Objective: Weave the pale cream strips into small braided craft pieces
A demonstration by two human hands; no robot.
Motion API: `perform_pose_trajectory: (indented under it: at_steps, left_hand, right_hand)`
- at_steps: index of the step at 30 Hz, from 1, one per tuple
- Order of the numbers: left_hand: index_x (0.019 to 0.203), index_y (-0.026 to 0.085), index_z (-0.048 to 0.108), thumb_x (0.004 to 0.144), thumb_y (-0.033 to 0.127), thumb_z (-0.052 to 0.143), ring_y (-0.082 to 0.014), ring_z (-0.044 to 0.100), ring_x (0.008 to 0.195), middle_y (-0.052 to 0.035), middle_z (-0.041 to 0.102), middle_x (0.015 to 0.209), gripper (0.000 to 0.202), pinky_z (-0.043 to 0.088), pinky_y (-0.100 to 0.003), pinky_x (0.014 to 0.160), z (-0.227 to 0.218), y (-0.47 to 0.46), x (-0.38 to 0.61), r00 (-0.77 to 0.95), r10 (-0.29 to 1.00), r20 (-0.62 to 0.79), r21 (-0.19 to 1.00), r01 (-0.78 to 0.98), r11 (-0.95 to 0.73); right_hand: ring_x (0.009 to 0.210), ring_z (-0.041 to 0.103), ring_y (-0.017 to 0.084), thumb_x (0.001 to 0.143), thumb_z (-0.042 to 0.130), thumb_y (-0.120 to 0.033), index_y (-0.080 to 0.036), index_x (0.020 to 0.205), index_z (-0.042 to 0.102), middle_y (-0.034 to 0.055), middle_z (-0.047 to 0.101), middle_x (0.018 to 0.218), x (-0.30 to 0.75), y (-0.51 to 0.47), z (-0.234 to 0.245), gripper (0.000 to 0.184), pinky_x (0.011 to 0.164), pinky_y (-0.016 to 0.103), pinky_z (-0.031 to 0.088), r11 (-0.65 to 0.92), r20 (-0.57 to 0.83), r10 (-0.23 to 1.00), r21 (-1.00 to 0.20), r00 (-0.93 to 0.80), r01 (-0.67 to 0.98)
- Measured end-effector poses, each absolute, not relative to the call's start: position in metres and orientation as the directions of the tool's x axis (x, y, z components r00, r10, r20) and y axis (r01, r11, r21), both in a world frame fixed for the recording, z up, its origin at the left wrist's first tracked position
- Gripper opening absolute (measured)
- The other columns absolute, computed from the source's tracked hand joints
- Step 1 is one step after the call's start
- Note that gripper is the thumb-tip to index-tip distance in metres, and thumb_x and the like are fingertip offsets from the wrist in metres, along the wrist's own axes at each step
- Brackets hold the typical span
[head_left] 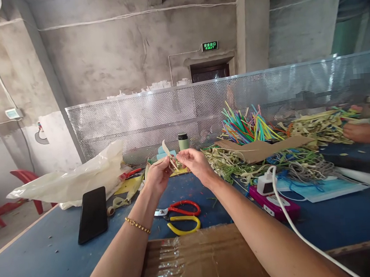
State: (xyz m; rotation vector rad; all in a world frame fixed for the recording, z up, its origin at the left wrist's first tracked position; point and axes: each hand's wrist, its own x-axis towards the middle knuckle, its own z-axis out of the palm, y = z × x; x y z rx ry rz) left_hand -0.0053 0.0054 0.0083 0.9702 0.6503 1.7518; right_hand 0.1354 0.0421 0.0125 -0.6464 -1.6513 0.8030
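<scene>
My left hand (158, 175) is closed, pinching a pale, leaf-like strip (166, 149) whose tip points upward from the fingers. Close beside it, my right hand (197, 164) is closed too, thumb and fingertips together near the strip; whatever they grip is too small to make out. Below both hands, a pair of scissors (181, 219) with one red and one yellow handle lies on the blue tabletop (128, 228). Just behind the fingers stands a green bottle (183, 143) with a black lid.
A cardboard box (201, 261) sits in front of me. To the left are a black phone (91, 215) and a plastic bag (75, 175). Rightward lie dried strips (228, 165), colourful sticks (248, 127), a purple power strip (282, 207) and another person's hand (357, 131).
</scene>
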Motion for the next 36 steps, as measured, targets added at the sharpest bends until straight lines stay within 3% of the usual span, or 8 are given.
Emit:
perform_pose_trajectory:
  at_steps: [3, 8, 14, 19, 24, 30, 33, 36]
  left_hand:
    - [0.077, 0.011, 0.072, 0.066, 0.021, 0.082, -0.0116, 0.061, 0.063, -0.0034, 0.069, 0.070, 0.019, 0.048, -0.024, 0.064, 0.007, 0.004, 0.000, -0.119, 0.932, 0.341, 0.797, -0.489, -0.354]
    - [0.081, 0.009, 0.075, 0.059, 0.021, 0.086, -0.0133, 0.061, 0.064, -0.0055, 0.069, 0.069, 0.028, 0.047, -0.026, 0.063, 0.009, 0.000, 0.001, -0.045, 0.932, 0.361, 0.831, -0.438, -0.343]
    - [0.076, 0.009, 0.076, 0.064, 0.028, 0.084, -0.0115, 0.056, 0.062, -0.0067, 0.069, 0.070, 0.024, 0.043, -0.026, 0.062, 0.012, -0.003, -0.003, 0.019, 0.880, 0.474, 0.849, -0.276, -0.451]
    - [0.067, 0.009, 0.073, 0.064, 0.034, 0.084, -0.0107, 0.053, 0.056, -0.0041, 0.063, 0.061, 0.027, 0.040, -0.026, 0.058, 0.011, -0.001, -0.004, 0.006, 0.870, 0.493, 0.850, -0.220, -0.479]
    - [0.068, 0.009, 0.071, 0.055, 0.033, 0.088, -0.0113, 0.052, 0.055, -0.0034, 0.062, 0.058, 0.032, 0.040, -0.026, 0.058, 0.008, 0.002, -0.004, -0.062, 0.897, 0.437, 0.854, -0.285, -0.435]
    - [0.064, 0.009, 0.067, 0.058, 0.032, 0.086, -0.0101, 0.051, 0.054, -0.0024, 0.060, 0.058, 0.030, 0.038, -0.025, 0.056, 0.007, 0.004, -0.007, -0.054, 0.900, 0.433, 0.859, -0.278, -0.430]
    - [0.063, 0.009, 0.068, 0.060, 0.033, 0.085, -0.0101, 0.051, 0.054, -0.0027, 0.060, 0.058, 0.030, 0.038, -0.025, 0.055, 0.007, 0.003, -0.009, -0.048, 0.895, 0.443, 0.861, -0.256, -0.440]
    - [0.067, 0.008, 0.070, 0.060, 0.032, 0.086, -0.0107, 0.052, 0.055, -0.0034, 0.060, 0.059, 0.030, 0.039, -0.025, 0.055, 0.007, 0.000, -0.009, 0.013, 0.907, 0.421, 0.884, -0.232, -0.407]
  right_hand:
    - [0.064, 0.060, 0.015, 0.076, 0.069, -0.036, -0.015, 0.078, 0.066, 0.0043, 0.067, 0.071, 0.136, 0.043, 0.014, 0.021, 0.062, 0.026, 0.045, 0.715, 0.693, 0.688, -0.698, -0.217, 0.040]
    - [0.064, 0.059, 0.016, 0.085, 0.058, -0.022, -0.015, 0.074, 0.064, 0.0051, 0.068, 0.069, 0.140, 0.042, 0.015, 0.014, 0.062, 0.027, 0.040, 0.793, 0.754, 0.604, -0.539, -0.257, 0.284]
    - [0.073, 0.059, 0.017, 0.090, 0.054, -0.018, -0.016, 0.080, 0.060, 0.0065, 0.068, 0.079, 0.140, 0.038, 0.016, 0.012, 0.067, 0.027, 0.038, 0.800, 0.818, 0.516, -0.356, -0.252, 0.482]
    - [0.078, 0.058, 0.018, 0.093, 0.051, -0.019, -0.017, 0.083, 0.057, 0.0071, 0.065, 0.085, 0.141, 0.035, 0.016, 0.012, 0.069, 0.028, 0.038, 0.798, 0.829, 0.475, -0.266, -0.294, 0.541]
    - [0.077, 0.057, 0.018, 0.093, 0.052, -0.020, -0.018, 0.082, 0.056, 0.0064, 0.064, 0.083, 0.142, 0.037, 0.016, 0.012, 0.068, 0.028, 0.037, 0.792, 0.823, 0.483, -0.263, -0.301, 0.551]
    - [0.075, 0.056, 0.018, 0.091, 0.054, -0.018, -0.018, 0.078, 0.056, 0.0068, 0.064, 0.080, 0.142, 0.043, 0.015, 0.013, 0.068, 0.028, 0.037, 0.795, 0.815, 0.500, -0.297, -0.293, 0.529]
    - [0.071, 0.056, 0.017, 0.089, 0.055, -0.020, -0.017, 0.076, 0.057, 0.0059, 0.065, 0.077, 0.144, 0.044, 0.016, 0.014, 0.066, 0.028, 0.038, 0.814, 0.802, 0.523, -0.370, -0.289, 0.448]
    - [0.067, 0.057, 0.016, 0.089, 0.056, -0.029, -0.017, 0.079, 0.061, 0.0041, 0.065, 0.074, 0.146, 0.046, 0.017, 0.016, 0.064, 0.027, 0.040, 0.814, 0.748, 0.581, -0.523, -0.322, 0.255]
